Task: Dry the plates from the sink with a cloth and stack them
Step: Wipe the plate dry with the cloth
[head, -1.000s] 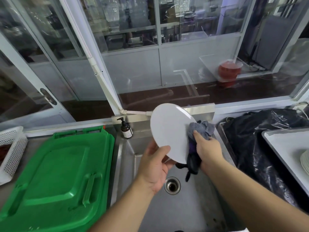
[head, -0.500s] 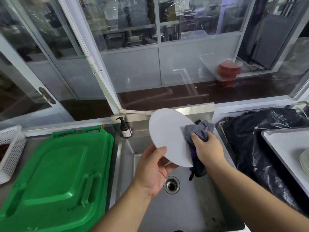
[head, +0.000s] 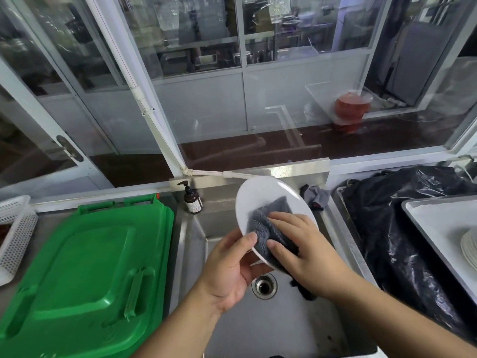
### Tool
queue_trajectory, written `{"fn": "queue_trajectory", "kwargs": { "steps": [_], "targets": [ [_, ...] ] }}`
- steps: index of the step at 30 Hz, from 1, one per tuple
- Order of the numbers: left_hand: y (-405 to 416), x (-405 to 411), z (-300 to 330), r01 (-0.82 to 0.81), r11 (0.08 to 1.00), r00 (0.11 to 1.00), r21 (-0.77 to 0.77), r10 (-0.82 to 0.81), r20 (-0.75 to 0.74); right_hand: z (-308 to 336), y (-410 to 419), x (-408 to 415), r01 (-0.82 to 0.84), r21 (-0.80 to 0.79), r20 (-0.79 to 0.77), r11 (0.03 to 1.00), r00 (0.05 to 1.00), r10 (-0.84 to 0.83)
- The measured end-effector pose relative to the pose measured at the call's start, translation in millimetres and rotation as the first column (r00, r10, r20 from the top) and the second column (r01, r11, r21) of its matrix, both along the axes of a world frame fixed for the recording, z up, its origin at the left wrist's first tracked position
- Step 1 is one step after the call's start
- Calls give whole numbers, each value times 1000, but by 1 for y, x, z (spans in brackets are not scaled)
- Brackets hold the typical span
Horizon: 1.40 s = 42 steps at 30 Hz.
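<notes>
Head view: one round, smooth white plate (head: 260,196) is held tilted above the stainless steel sink (head: 273,329), just past the round metal drain (head: 263,286) at 12 o'clock from it. The left hand (head: 229,270) grips the plate's lower rim, thumb on the near face and fingers curled behind. The right hand (head: 302,250) presses a fuzzy grey cloth (head: 265,226) flat against the plate's face, fingers spread over the fabric and thumb pinching its lower fold; a darker end of the cloth hangs below the wrist. A second crumpled grey rag (head: 316,196) lies on the sink's back ledge at 2 o'clock from the plate. At 10 o'clock from the plate stands one brown pump bottle (head: 192,200) with a white label, its print too small to read. At 9 o'clock lies one glossy green plastic lid (head: 85,275) with moulded ribs, and beyond it one white perforated basket (head: 15,228). At 3 o'clock a shiny black plastic bag (head: 392,228) sits crumpled, touching a pale tray (head: 438,220) that carries one stack of white plates (head: 471,250) at the frame edge; their number cannot be counted.
</notes>
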<state>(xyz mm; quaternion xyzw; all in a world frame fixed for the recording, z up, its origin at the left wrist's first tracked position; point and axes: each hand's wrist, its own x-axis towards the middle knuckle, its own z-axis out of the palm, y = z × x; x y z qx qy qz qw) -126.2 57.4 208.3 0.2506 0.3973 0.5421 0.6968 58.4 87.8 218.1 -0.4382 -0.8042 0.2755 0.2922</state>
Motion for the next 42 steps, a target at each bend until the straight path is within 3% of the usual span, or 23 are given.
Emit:
{"fn": "queue_trajectory", "kwargs": {
  "steps": [4, 7, 9, 12, 17, 19, 25, 31, 35, 37, 39, 42],
  "targets": [
    [-6, 3, 3, 65, 996, 998, 57, -66, 10, 15, 22, 1, -144, 9, -41, 990, 989, 144],
    [-6, 9, 6, 55, 993, 998, 101, -56, 1, 20, 41, -8, -126, -4, -78, 992, 989, 125],
    [-4, 11, 9, 12, 992, 1000, 122, -13, 2, 21, 53, -17, -19, -31, -137, 999, 991, 14],
    [0, 12, 12, -31, 987, 998, 160, 38, -44, 18, 66, -27, 207, -206, -211, 956, 945, -250],
    [5, 14, 8, -89, 982, 992, 169, 104, -78, 9, 47, -41, 366, -448, -75, 815, 894, -442],
    [6, 12, 5, -101, 982, 989, 159, 117, -95, 7, 29, -47, 355, -523, -80, 775, 885, -459],
    [4, 10, -3, -69, 993, 984, 99, 83, -154, 9, 3, -53, 82, -651, -387, 754, 819, -423],
    [0, 22, -6, -8, 989, 955, 149, 51, -291, 35, 33, -56, 112, -710, -404, 696, 744, -532],
    [-1, 22, -4, 55, 975, 851, 217, 68, -521, 43, 41, -51, -104, -839, -482, 533, 597, -642],
    [-2, 19, -5, 105, 962, 749, 250, 89, -656, 40, 44, -48, -108, -823, -493, 558, 623, -607],
    [-4, 19, -4, 140, 961, 652, 240, 93, -752, 35, 44, -45, -9, -786, -464, 618, 669, -581],
    [-4, 18, -2, 153, 961, 442, 230, 142, -886, 25, 47, -38, 77, -787, -436, 613, 634, -639]
  ]
}}
